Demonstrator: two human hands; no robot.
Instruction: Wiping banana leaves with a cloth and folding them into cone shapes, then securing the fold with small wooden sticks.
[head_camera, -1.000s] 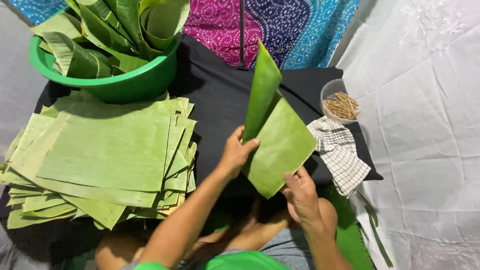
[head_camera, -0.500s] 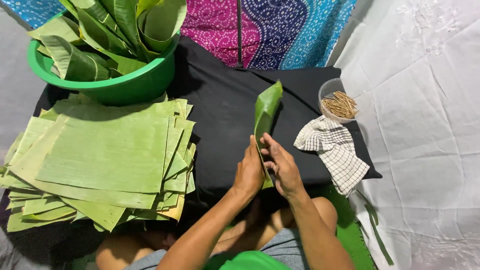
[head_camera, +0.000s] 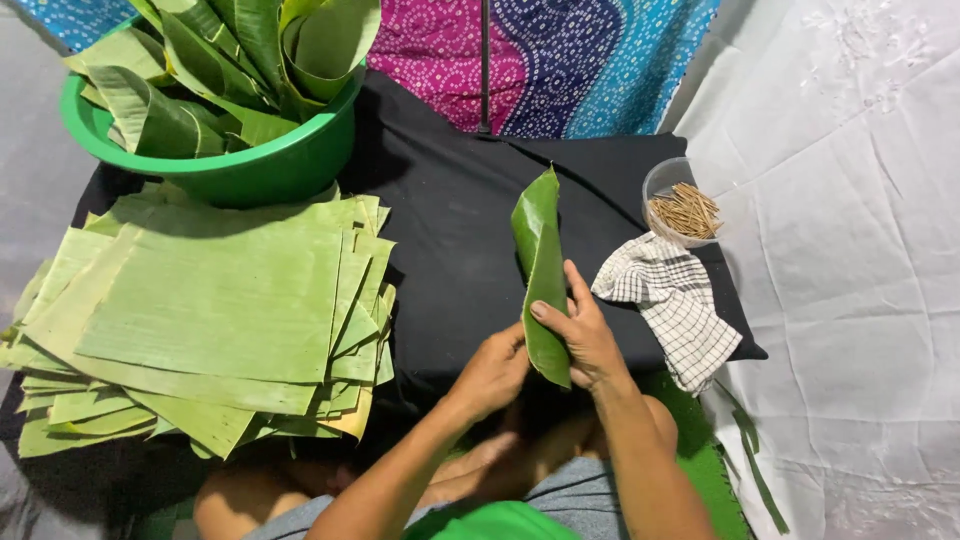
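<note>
- Our left hand is gripping the lower edge of a folded banana leaf from behind, fingers curled out of sight, so we are seeing mostly the back of the hand and the forearm running down to the bottom edge.
- At the far left, a stack of flat cut leaf sheets is lying fanned out, pale green, ribbed with fine parallel lines, the corners sticking out unevenly.
- Behind that stack, a green plastic basin is holding rolled and curled darker leaves, standing up past its rim.
- Under both, a black cloth is covering the work surface and reaching across to the right.
- In the middle, the folded leaf is standing almost upright above the black cloth, just over our knees; it is doubled lengthwise into a narrow, glossy, bright green strip, pointed at the top and rounded at the bottom, with a darker crease running down its length.
- Our right hand is clasping the leaf from the right, thumb pressing across its front and fingers wrapping the edge.
- Just beside that hand, a white checked cloth is lying crumpled at the edge of the black cloth.
- Beyond it, a small clear bowl is holding thin brown sticks.
- On the far right, a white embroidered sheet is spreading over the floor.
</note>
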